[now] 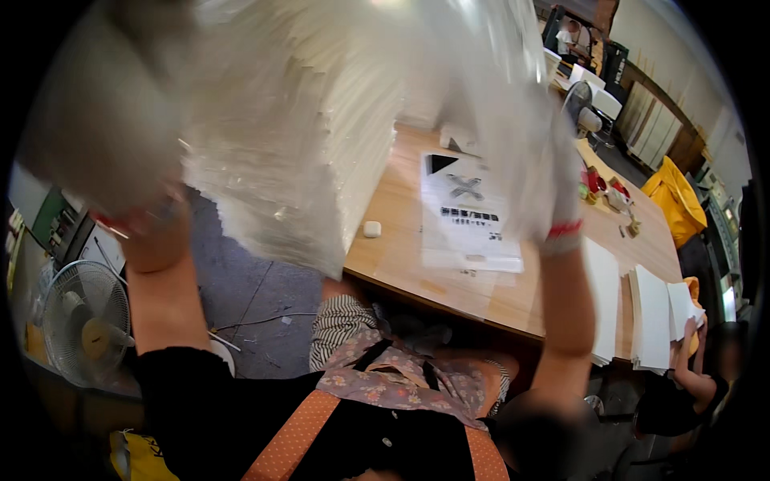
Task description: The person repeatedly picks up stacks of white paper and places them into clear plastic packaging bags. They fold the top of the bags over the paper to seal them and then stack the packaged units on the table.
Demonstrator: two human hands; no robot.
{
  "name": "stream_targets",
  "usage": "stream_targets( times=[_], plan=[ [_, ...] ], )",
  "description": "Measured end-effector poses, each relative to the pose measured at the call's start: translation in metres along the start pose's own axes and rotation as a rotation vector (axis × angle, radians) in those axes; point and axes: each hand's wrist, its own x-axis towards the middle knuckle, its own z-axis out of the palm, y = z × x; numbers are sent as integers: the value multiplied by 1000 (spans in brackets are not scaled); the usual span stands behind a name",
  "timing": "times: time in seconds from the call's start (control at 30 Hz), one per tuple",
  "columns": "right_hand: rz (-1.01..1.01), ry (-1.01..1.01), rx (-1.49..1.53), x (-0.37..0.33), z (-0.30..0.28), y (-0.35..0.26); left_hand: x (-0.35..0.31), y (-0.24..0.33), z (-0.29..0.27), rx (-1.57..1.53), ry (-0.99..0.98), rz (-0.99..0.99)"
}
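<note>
A large stack of clear plastic bags [297,128] is held up in the air in front of me, its layered edges hanging down and smeared by motion. My left hand [112,128], in a whitish glove with a red cuff, grips its left side; the fingers are badly blurred. On the other side my right hand [553,172], gloved the same way, holds the hazy plastic, with its fingers partly lost in the blur. Below, a clear printed plastic bag [472,216] with a black triangle in one corner lies flat on the wooden table [401,256].
A small white case [372,229] sits near the table's edge. Stacks of white paper [648,317] lie at the right, where another person's hands [696,337] hold sheets. Small items and a yellow bag [674,200] are farther off. A fan [87,321] stands at my left.
</note>
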Motion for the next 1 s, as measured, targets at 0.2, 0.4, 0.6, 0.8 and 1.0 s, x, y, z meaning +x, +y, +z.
stream_targets(
  times=[0.2, 0.4, 0.6, 0.8, 1.0],
  plan=[
    [74, -467, 820, 187, 82, -73, -3, 6, -224, -43, 531, -2],
    [-245, -681, 63, 224, 135, -100, -95, -29, -280, 325, 851, -166],
    [118, -745, 789, 111, 87, -57, -256, -162, -46, -239, 1107, -381],
    [598, -403, 305, -105, -3, 126, -294, -206, 267, -574, 189, -1054],
    [1269, 543, -111, -383, -82, 226, -205, -238, 383, -169, -168, -479]
  ],
)
